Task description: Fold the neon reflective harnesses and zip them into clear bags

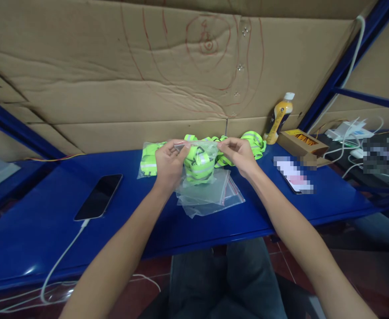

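Note:
Between my hands hangs a clear zip-lock bag (199, 165) with a folded neon-yellow reflective strap inside. My left hand (171, 163) pinches the left end of the bag's top edge, and my right hand (239, 153) pinches the right end. Below it, several flat clear bags (210, 195) with red seal lines lie overlapped on the blue table. Behind my left hand is another bagged yellow strap (148, 160). Loose yellow reflective straps (254, 142) lie in a heap behind my right hand, partly hidden by it.
A black phone (99, 197) on a white charging cable lies at left on the blue table (41, 239). At right are a second phone (292, 175), an orange drink bottle (279, 118) and an open cardboard box (303, 144). A cardboard wall (114, 88) stands behind.

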Demonstrator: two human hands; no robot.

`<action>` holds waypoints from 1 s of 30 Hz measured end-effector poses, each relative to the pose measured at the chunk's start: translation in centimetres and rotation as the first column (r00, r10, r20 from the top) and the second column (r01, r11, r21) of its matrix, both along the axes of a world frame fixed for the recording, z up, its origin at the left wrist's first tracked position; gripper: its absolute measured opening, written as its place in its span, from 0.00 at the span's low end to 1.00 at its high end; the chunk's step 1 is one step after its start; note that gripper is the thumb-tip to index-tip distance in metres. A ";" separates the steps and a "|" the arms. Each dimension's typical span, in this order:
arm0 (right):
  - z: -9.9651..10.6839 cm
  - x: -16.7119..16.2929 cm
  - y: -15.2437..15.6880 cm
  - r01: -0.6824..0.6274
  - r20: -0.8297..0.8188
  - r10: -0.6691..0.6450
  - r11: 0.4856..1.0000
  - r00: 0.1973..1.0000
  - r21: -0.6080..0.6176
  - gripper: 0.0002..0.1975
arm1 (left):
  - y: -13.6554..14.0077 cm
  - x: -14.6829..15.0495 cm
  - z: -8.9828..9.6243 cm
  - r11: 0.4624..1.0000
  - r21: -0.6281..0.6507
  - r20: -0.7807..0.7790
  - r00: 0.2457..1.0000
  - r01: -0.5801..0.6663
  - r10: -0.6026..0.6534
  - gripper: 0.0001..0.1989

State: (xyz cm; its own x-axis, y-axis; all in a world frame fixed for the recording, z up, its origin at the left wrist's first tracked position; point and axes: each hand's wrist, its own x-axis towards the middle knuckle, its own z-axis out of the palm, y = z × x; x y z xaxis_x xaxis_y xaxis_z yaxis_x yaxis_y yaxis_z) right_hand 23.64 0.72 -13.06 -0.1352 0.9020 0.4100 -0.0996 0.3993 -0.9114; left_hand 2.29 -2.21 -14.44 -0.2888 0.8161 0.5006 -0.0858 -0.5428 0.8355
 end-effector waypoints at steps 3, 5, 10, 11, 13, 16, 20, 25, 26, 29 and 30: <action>0.0 -0.2 -0.1 -0.003 -0.055 0.001 0.999 0.998 -0.035 0.27 | 0.2 0.0 0.0 0.999 -0.029 0.051 0.998 0.043 -0.041 0.17; -0.2 -0.5 -0.1 0.022 -0.104 -0.025 0.999 0.994 -0.027 0.26 | 0.2 0.1 0.0 0.996 -0.046 0.094 0.993 0.075 -0.071 0.17; -0.8 -1.0 0.0 0.100 -0.127 -0.097 0.995 0.987 0.020 0.23 | 0.0 0.4 -0.1 0.993 -0.084 0.129 0.989 0.077 -0.066 0.16; -0.8 -1.0 0.0 0.096 -0.111 -0.094 0.995 0.989 0.019 0.22 | 0.0 0.4 -0.1 0.995 -0.075 0.125 0.991 0.059 -0.050 0.17; -0.8 -1.1 -0.1 0.061 -0.095 -0.060 0.998 0.994 0.010 0.21 | -0.1 0.5 -0.1 0.998 -0.047 0.117 0.993 0.038 -0.032 0.17; -0.8 -1.2 -0.2 0.009 -0.125 -0.009 1.000 0.992 -0.006 0.22 | -0.2 0.6 -0.1 0.998 -0.023 0.083 0.995 0.054 -0.052 0.19; -0.9 -1.4 -0.1 0.042 -0.152 -0.045 0.999 0.987 -0.025 0.26 | -0.4 0.9 -0.1 0.998 -0.026 0.052 0.997 0.064 -0.063 0.19; -1.0 -1.6 -0.3 -0.043 -0.166 0.026 0.994 0.986 -0.096 0.26 | -0.6 1.1 0.0 0.999 0.019 0.019 0.999 0.032 -0.032 0.16; -1.0 -1.6 -0.3 -0.062 -0.180 0.042 0.992 0.983 -0.107 0.26 | -0.7 1.2 0.0 0.999 0.025 0.008 0.999 0.036 -0.036 0.16; -1.0 -1.8 -0.6 -0.077 -0.232 0.052 0.992 0.971 -0.102 0.25 | -0.8 1.3 0.0 0.996 0.036 -0.012 0.997 0.080 -0.080 0.14; -1.0 -1.9 -0.7 -0.071 -0.242 0.048 0.994 0.969 -0.087 0.25 | -0.8 1.4 0.0 0.994 0.035 -0.022 0.995 0.100 -0.099 0.14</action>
